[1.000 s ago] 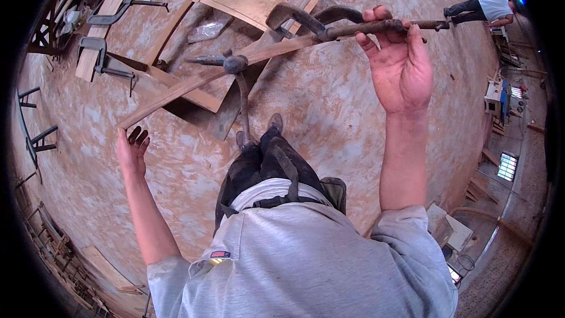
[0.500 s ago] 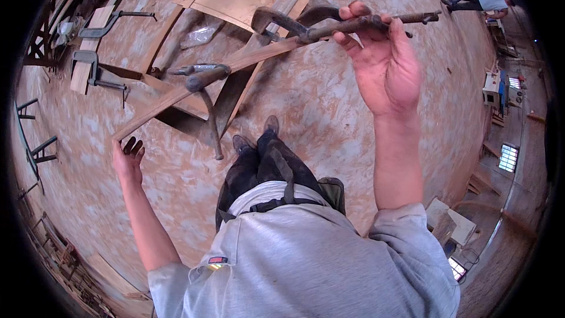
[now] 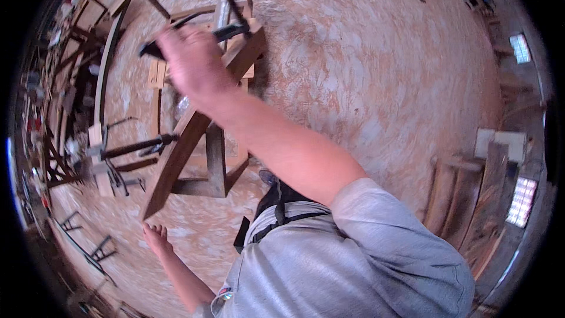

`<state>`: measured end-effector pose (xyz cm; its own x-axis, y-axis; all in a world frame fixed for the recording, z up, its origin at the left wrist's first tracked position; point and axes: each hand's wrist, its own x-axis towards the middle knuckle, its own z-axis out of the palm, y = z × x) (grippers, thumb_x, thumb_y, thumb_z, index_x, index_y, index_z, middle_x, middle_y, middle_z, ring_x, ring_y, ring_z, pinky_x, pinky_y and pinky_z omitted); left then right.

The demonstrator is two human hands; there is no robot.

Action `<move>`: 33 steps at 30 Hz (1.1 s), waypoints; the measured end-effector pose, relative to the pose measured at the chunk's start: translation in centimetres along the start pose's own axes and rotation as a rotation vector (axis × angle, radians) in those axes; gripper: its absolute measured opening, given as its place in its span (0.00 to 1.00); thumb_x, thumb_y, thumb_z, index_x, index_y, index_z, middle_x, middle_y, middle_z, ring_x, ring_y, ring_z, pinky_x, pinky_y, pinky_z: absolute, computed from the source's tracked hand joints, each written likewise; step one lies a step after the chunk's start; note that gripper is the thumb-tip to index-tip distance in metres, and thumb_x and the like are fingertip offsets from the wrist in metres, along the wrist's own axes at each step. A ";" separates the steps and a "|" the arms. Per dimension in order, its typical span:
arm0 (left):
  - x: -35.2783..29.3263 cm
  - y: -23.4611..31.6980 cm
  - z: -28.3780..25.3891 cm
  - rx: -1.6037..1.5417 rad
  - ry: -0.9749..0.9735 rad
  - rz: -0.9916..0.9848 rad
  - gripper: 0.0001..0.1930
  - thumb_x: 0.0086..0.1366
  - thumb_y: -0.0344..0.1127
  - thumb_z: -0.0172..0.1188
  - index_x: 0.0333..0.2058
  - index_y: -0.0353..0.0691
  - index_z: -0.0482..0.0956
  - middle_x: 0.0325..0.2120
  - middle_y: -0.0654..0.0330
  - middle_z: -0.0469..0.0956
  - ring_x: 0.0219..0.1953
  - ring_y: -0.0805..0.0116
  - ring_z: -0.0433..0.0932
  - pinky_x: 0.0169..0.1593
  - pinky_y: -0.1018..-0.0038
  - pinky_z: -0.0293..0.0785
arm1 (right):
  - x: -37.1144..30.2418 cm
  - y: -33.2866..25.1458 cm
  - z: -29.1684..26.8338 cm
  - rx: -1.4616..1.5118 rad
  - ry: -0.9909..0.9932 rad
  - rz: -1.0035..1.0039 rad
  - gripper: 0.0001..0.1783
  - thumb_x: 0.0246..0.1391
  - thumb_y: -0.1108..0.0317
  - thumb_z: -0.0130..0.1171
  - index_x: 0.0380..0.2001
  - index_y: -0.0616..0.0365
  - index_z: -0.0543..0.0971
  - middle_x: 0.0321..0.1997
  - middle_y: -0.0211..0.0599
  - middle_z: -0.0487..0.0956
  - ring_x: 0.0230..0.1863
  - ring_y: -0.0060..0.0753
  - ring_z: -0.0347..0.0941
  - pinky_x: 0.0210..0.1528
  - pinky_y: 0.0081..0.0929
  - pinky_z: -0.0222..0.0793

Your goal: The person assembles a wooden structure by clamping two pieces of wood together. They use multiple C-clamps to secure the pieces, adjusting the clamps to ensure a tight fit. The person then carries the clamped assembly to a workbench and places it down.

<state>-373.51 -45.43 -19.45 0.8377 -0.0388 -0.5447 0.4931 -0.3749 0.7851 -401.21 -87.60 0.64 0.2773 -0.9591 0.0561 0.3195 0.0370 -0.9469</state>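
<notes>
The blurred right hand (image 3: 195,62) wraps a dark clamp (image 3: 232,30); beneath it slants a wooden board (image 3: 169,171), ending at the left hand (image 3: 156,239), whose grip I cannot tell.

Woodworking workshop | metal clamps (image 3: 138,146) are sitting along a long wooden beam (image 3: 176,159) | brown planks (image 3: 469,200) are clustering at right | timber pieces (image 3: 66,91) are crowding the left edge

Free room stretches over the floor (image 3: 353,53) right of centre, while the long board (image 3: 178,152) and a dark clamp (image 3: 141,146) block the way left of centre.
</notes>
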 end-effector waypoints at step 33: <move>-12.2 6.4 16.4 1.170 -0.077 1.129 0.31 0.55 0.40 0.61 0.53 0.30 0.64 0.50 0.44 0.68 0.54 0.47 0.64 0.57 0.60 0.61 | 1.7 -0.3 0.5 0.628 -0.153 0.173 0.12 0.62 0.66 0.43 0.33 0.60 0.76 0.33 0.37 0.79 0.33 0.27 0.75 0.39 0.22 0.70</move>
<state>-384.43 -62.51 -12.63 0.5986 -0.7971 0.0800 -0.7976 -0.5836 0.1525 -400.39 -89.06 1.13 0.4824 -0.8759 0.0082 0.7131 0.3873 -0.5844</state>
